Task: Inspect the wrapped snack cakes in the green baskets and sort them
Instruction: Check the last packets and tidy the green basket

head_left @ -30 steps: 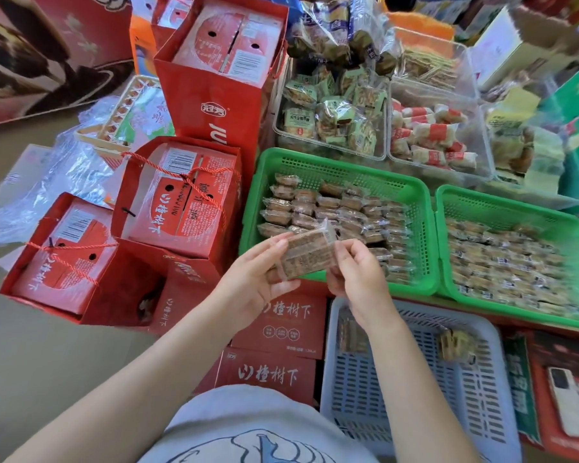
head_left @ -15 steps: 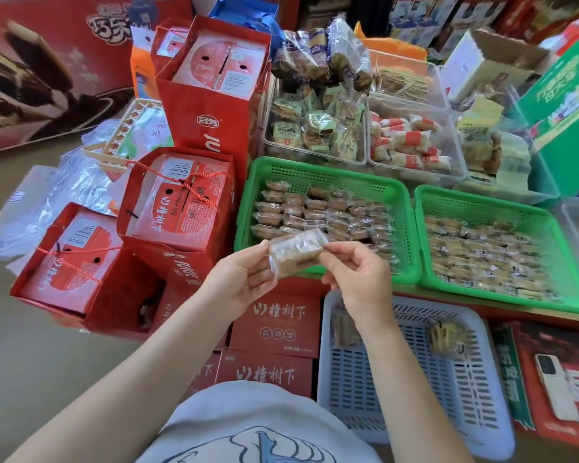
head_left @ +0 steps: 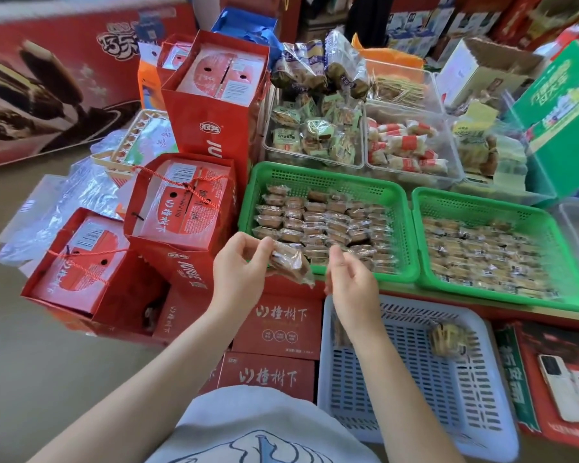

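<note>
My left hand (head_left: 239, 272) pinches a clear-wrapped brown snack cake (head_left: 290, 264) in front of the left green basket (head_left: 328, 177). Rows of similar wrapped cakes (head_left: 321, 225) fill that basket. The right green basket (head_left: 475, 205) is packed with paler wrapped cakes (head_left: 482, 255). My right hand (head_left: 353, 282) hovers just right of the held cake, fingers loosely curled and holding nothing. Below my hands sits a pale blue slotted basket (head_left: 415, 372) with one wrapped cake (head_left: 445, 339) at its right and another partly hidden behind my right wrist.
Red gift bags (head_left: 181, 208) and red boxes (head_left: 278, 324) crowd the left and the floor in front. Clear tubs of other wrapped snacks (head_left: 315, 135) stand behind the green baskets. A white phone (head_left: 560, 385) lies at the lower right. A green carton (head_left: 562, 111) leans at the right.
My right hand has let go of the cake, which both hands held before. The cake now tilts in my left hand alone. The camera view has shifted upward.
</note>
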The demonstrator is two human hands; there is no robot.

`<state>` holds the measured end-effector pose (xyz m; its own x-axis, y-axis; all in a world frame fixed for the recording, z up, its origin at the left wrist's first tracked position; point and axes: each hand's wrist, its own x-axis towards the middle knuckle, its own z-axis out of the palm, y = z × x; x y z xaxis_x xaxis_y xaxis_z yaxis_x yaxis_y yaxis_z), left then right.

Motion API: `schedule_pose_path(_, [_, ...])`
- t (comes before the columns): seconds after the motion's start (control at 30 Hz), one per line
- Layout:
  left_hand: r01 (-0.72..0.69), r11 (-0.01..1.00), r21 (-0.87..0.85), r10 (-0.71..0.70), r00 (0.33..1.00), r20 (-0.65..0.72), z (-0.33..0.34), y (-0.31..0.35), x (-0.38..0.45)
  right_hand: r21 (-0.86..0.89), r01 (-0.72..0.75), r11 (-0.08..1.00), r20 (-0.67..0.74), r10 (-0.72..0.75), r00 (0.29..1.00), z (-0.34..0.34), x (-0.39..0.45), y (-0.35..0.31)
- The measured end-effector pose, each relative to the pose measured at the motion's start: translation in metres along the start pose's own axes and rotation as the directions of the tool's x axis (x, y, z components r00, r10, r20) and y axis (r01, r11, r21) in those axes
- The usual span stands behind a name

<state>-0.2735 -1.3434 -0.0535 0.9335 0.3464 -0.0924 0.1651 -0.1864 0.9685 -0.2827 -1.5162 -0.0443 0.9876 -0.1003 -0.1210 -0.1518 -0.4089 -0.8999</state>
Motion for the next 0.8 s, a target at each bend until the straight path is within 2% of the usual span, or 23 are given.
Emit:
schedule_pose_path(0.07, [-0.193,0.965,0.177,0.201,0.979,-0.029,0.002,0.0,-0.005,0.027,0.01,1.0,0.17,-0.015,0.985,0.005,-0.007,-0.012])
schedule_pose_path(0.1, [-0.261,0.938,0.227,0.276,0.961,-0.034,0.003,0.001,-0.006,0.003,0.029,1.0,0.205,-0.029,0.978,0.009,-0.009,-0.015])
schedule_pose_path(0.17, [-0.328,0.908,0.261,0.345,0.939,-0.019,0.004,0.005,-0.009,-0.032,0.043,0.999,0.165,-0.037,0.986,0.013,-0.008,-0.017])
schedule_pose_path(0.23, [-0.312,0.926,0.212,0.314,0.949,0.026,0.002,0.006,-0.007,0.003,0.013,1.0,0.141,-0.013,0.99,0.013,-0.004,-0.014])
schedule_pose_path(0.33, [-0.08,0.996,0.026,0.073,0.973,0.22,-0.006,0.007,0.003,0.278,-0.189,0.942,0.214,0.132,0.968,0.007,0.003,-0.012])
schedule_pose_path(0.43, [0.201,0.97,-0.133,-0.11,0.86,0.498,-0.016,0.001,0.013,0.582,-0.405,0.705,0.318,0.261,0.911,0.001,0.015,-0.016])
schedule_pose_path(0.47, [0.272,0.947,-0.169,-0.143,0.831,0.538,-0.018,-0.002,0.014,0.639,-0.446,0.627,0.351,0.278,0.894,-0.001,0.019,-0.016])
schedule_pose_path(0.53, [0.349,0.9,-0.263,-0.164,0.828,0.537,-0.019,-0.006,0.015,0.675,-0.505,0.538,0.407,0.3,0.863,-0.002,0.027,-0.013])
schedule_pose_path(0.57, [0.362,0.882,-0.302,-0.168,0.84,0.516,-0.018,-0.007,0.015,0.647,-0.517,0.56,0.412,0.314,0.856,-0.002,0.032,-0.012])
schedule_pose_path(0.6, [0.362,0.874,-0.323,-0.171,0.853,0.493,-0.018,-0.009,0.016,0.572,-0.501,0.65,0.38,0.331,0.864,-0.001,0.036,-0.01])
schedule_pose_path(0.67, [0.336,0.892,-0.301,-0.174,0.872,0.458,-0.017,-0.014,0.02,0.278,-0.403,0.872,0.272,0.33,0.904,0.002,0.043,-0.008])
schedule_pose_path(0.73, [0.297,0.929,-0.219,-0.18,0.884,0.432,-0.016,-0.021,0.027,0.114,-0.3,0.947,0.246,0.266,0.932,0.003,0.051,-0.006])
schedule_pose_path(0.8, [0.279,0.947,-0.157,-0.199,0.897,0.395,-0.013,-0.031,0.034,0.086,-0.22,0.972,0.351,0.177,0.92,0.004,0.061,-0.004])
